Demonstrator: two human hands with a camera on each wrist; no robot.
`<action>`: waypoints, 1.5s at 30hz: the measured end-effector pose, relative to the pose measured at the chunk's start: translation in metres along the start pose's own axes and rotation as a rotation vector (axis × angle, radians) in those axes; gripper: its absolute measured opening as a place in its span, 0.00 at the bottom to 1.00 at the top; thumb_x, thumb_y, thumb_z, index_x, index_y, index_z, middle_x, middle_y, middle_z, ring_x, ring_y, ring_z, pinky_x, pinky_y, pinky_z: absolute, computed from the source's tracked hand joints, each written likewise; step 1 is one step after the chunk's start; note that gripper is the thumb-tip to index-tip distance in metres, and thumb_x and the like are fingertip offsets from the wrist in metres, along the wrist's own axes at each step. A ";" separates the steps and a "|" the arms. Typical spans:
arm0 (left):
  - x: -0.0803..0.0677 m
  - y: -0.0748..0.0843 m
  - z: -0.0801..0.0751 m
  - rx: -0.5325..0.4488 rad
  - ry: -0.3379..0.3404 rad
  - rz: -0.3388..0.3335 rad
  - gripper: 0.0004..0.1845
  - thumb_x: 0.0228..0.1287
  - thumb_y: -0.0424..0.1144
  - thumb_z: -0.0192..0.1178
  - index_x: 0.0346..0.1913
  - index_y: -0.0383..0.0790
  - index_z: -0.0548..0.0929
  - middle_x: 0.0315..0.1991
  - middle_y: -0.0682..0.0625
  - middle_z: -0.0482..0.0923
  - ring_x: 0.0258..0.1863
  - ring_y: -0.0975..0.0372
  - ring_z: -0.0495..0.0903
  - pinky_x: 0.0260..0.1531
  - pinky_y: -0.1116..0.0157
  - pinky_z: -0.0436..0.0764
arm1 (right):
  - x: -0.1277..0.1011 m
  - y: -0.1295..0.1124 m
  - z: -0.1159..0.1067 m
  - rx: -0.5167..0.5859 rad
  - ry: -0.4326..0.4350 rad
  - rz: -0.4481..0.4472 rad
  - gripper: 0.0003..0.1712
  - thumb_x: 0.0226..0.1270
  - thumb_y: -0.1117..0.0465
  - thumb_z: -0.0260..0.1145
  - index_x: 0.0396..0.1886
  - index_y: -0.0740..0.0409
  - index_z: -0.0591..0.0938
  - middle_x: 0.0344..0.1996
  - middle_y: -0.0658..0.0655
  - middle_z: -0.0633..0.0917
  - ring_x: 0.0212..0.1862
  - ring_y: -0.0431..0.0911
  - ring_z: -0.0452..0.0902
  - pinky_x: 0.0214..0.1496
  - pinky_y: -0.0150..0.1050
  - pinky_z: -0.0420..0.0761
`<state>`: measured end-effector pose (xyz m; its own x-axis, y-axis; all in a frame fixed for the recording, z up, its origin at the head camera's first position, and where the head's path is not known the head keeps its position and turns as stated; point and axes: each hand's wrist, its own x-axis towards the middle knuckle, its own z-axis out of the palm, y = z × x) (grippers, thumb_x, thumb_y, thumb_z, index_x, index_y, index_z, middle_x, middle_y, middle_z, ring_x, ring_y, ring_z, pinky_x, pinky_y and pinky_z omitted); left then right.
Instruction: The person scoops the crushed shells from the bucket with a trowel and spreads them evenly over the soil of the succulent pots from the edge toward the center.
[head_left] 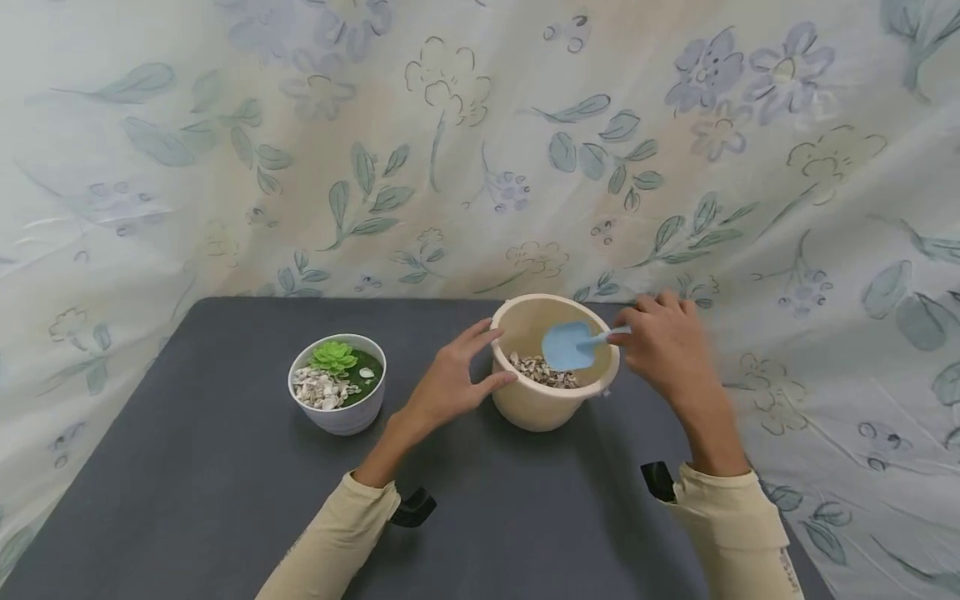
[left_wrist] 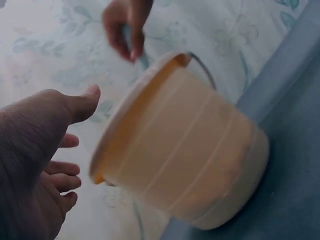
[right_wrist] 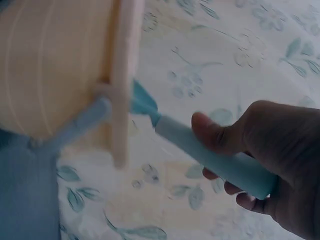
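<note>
A cream bucket (head_left: 536, 408) stands on the table with small stones (head_left: 542, 372) at its bottom. My right hand (head_left: 666, 346) grips the handle of a light blue toy shovel (head_left: 567, 345), whose blade hangs inside the bucket's mouth above the stones. In the right wrist view the thumb and fingers wrap the shovel handle (right_wrist: 215, 157). Just left of the bucket's rim is my left hand (head_left: 452, 375), thumb and fingers spread. The left wrist view shows a gap between that hand (left_wrist: 42, 150) and the bucket (left_wrist: 190, 150), and it holds nothing.
To the left on the dark grey table (head_left: 187, 467) sits a white pot (head_left: 341, 417) with a green succulent (head_left: 333, 357), pale stones and green moss. A floral cloth (head_left: 465, 167) hangs behind the table. The bucket has a grey handle (right_wrist: 75, 125) hanging down.
</note>
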<state>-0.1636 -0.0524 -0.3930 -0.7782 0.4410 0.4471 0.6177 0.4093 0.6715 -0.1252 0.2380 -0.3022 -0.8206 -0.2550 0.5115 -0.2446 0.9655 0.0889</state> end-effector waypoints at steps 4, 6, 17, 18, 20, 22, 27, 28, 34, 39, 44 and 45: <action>0.001 -0.002 0.014 0.011 0.005 -0.009 0.41 0.63 0.49 0.75 0.74 0.35 0.74 0.78 0.39 0.67 0.76 0.44 0.71 0.70 0.45 0.78 | 0.011 -0.004 0.024 -0.059 -0.076 -0.014 0.09 0.61 0.62 0.79 0.40 0.60 0.92 0.34 0.59 0.85 0.39 0.57 0.71 0.47 0.56 0.73; 0.001 -0.003 0.019 0.020 0.021 -0.013 0.40 0.61 0.50 0.76 0.72 0.34 0.76 0.78 0.40 0.68 0.76 0.45 0.72 0.69 0.47 0.79 | 0.015 -0.005 0.035 -0.071 -0.108 -0.023 0.07 0.61 0.62 0.79 0.38 0.59 0.92 0.34 0.59 0.84 0.38 0.57 0.71 0.47 0.55 0.73; 0.001 -0.004 0.020 0.006 0.062 -0.040 0.37 0.58 0.47 0.78 0.69 0.37 0.80 0.78 0.42 0.69 0.76 0.43 0.70 0.72 0.46 0.75 | 0.041 -0.010 0.077 -0.124 -0.178 -0.131 0.15 0.56 0.60 0.83 0.22 0.57 0.83 0.27 0.60 0.81 0.37 0.58 0.73 0.44 0.50 0.75; 0.001 -0.003 0.020 0.004 0.059 -0.039 0.37 0.59 0.47 0.78 0.70 0.37 0.80 0.78 0.42 0.68 0.77 0.42 0.69 0.73 0.45 0.74 | 0.042 -0.011 0.078 -0.127 -0.190 -0.130 0.15 0.56 0.60 0.83 0.21 0.57 0.84 0.27 0.60 0.82 0.36 0.58 0.74 0.44 0.51 0.76; 0.002 -0.001 0.019 0.005 0.050 -0.039 0.37 0.59 0.48 0.77 0.70 0.37 0.80 0.79 0.42 0.68 0.77 0.41 0.67 0.74 0.44 0.72 | 0.044 -0.012 0.078 -0.122 -0.230 -0.132 0.14 0.57 0.59 0.83 0.21 0.58 0.85 0.25 0.59 0.82 0.35 0.57 0.74 0.43 0.51 0.78; 0.002 0.000 0.019 0.011 0.045 -0.040 0.37 0.59 0.48 0.77 0.70 0.37 0.80 0.79 0.42 0.68 0.77 0.41 0.67 0.74 0.43 0.72 | 0.046 -0.013 0.079 -0.109 -0.276 -0.137 0.13 0.58 0.57 0.82 0.23 0.59 0.87 0.23 0.58 0.83 0.34 0.57 0.75 0.42 0.52 0.79; 0.001 -0.001 0.017 0.010 0.056 -0.040 0.37 0.59 0.48 0.78 0.69 0.37 0.80 0.78 0.42 0.68 0.77 0.42 0.68 0.71 0.43 0.74 | 0.049 -0.018 0.082 -0.028 -0.379 -0.137 0.13 0.65 0.57 0.77 0.25 0.59 0.88 0.21 0.55 0.83 0.31 0.54 0.77 0.37 0.51 0.80; 0.000 -0.002 0.018 0.006 0.060 -0.039 0.37 0.58 0.48 0.78 0.69 0.37 0.81 0.78 0.42 0.68 0.77 0.43 0.68 0.71 0.43 0.75 | 0.048 -0.018 0.084 0.003 -0.396 -0.126 0.13 0.66 0.57 0.76 0.24 0.58 0.88 0.20 0.54 0.83 0.30 0.53 0.77 0.35 0.50 0.80; 0.000 -0.008 0.023 -0.028 0.086 -0.039 0.37 0.57 0.49 0.79 0.68 0.41 0.82 0.76 0.45 0.72 0.75 0.46 0.71 0.71 0.43 0.75 | 0.036 -0.012 0.090 0.142 -0.351 -0.079 0.10 0.67 0.57 0.76 0.28 0.57 0.92 0.20 0.52 0.87 0.24 0.46 0.78 0.32 0.48 0.80; 0.001 -0.008 0.023 -0.071 0.102 -0.026 0.36 0.55 0.48 0.80 0.67 0.41 0.83 0.75 0.44 0.73 0.76 0.48 0.71 0.76 0.45 0.70 | 0.023 -0.009 0.080 0.211 -0.254 -0.047 0.07 0.68 0.58 0.74 0.31 0.54 0.93 0.23 0.51 0.89 0.27 0.47 0.76 0.41 0.50 0.73; -0.001 -0.006 0.020 -0.055 0.105 -0.042 0.37 0.54 0.48 0.81 0.67 0.43 0.83 0.75 0.45 0.73 0.75 0.47 0.72 0.75 0.43 0.71 | 0.010 -0.008 0.065 0.247 -0.209 0.000 0.07 0.70 0.56 0.72 0.38 0.51 0.94 0.30 0.52 0.92 0.31 0.49 0.73 0.42 0.50 0.63; 0.000 -0.006 0.020 -0.052 0.106 -0.040 0.37 0.54 0.48 0.81 0.68 0.43 0.83 0.75 0.45 0.73 0.75 0.46 0.72 0.75 0.42 0.71 | 0.008 -0.006 0.063 0.251 -0.195 0.004 0.07 0.71 0.56 0.72 0.39 0.51 0.94 0.31 0.53 0.92 0.31 0.49 0.73 0.43 0.51 0.63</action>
<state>-0.1651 -0.0388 -0.4087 -0.8113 0.3369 0.4777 0.5815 0.3817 0.7184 -0.1626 0.2266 -0.3531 -0.8994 -0.2798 0.3359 -0.3413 0.9296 -0.1393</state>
